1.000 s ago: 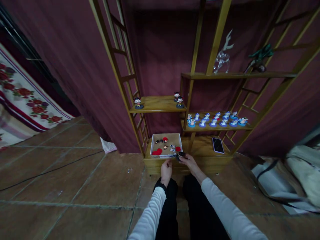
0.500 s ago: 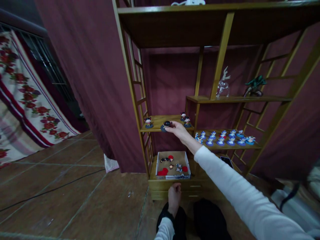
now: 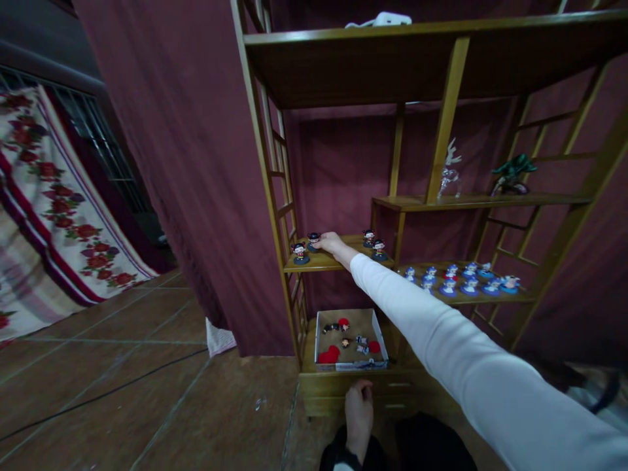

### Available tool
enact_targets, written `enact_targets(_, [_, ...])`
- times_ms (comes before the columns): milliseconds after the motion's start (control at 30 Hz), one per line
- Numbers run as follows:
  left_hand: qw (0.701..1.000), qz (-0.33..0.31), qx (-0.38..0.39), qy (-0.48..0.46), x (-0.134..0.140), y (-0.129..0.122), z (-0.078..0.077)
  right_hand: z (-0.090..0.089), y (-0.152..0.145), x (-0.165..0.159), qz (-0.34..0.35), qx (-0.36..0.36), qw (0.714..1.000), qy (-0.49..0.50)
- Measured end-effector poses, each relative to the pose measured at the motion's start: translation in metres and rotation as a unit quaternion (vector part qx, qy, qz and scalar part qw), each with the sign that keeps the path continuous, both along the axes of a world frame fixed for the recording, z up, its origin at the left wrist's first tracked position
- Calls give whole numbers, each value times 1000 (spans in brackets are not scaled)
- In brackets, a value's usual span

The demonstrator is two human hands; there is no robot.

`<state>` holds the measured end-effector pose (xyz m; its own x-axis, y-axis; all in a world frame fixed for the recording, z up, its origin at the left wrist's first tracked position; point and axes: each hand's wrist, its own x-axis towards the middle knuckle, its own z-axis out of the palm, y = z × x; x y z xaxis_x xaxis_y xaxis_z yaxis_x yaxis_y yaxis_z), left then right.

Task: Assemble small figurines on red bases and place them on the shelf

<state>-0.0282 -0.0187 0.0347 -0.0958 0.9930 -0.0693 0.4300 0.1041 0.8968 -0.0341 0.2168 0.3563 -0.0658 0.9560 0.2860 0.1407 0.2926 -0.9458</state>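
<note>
My right hand (image 3: pixel 330 242) reaches to the left part of the small middle shelf (image 3: pixel 328 263) and grips a small dark-haired doll figurine (image 3: pixel 313 240), which stands upright there behind another figurine (image 3: pixel 300 252) of the same kind. Two more matching figurines, a rear one (image 3: pixel 368 237) and a front one (image 3: pixel 379 249), stand at the shelf's right end. Below, my left hand (image 3: pixel 360 405) is held with curled fingers above my knee, and nothing shows in it. In front of it is an open cardboard box (image 3: pixel 350 367) with several small figures and red pieces lying inside.
Several blue and white figurines (image 3: pixel 449 286) stand in rows on the lower right shelf. Above them are a clear deer ornament (image 3: pixel 449 175) and a green ornament (image 3: pixel 513 174). A slanted wooden post (image 3: pixel 447 118) divides the unit. A white power strip (image 3: pixel 391 19) lies on the top shelf.
My right hand has carried the figurine left and back, from the shelf's front middle to behind the left figurine; it went from tilted to upright. The view has shifted slightly.
</note>
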Motion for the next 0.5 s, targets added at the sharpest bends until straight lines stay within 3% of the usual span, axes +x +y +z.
enact_targets(200, [1000, -19, 0, 5, 2, 4, -6, -1, 16, -17, -40, 19, 990, -132])
enact_targets(367, [1000, -25, -11, 4, 2, 6, -7, 0, 16, -23, -104, -4, 954, -282])
enact_targets(500, [999, -35, -17, 5, 2, 7, -8, 0, 16, -21, -86, 2, 948, -307])
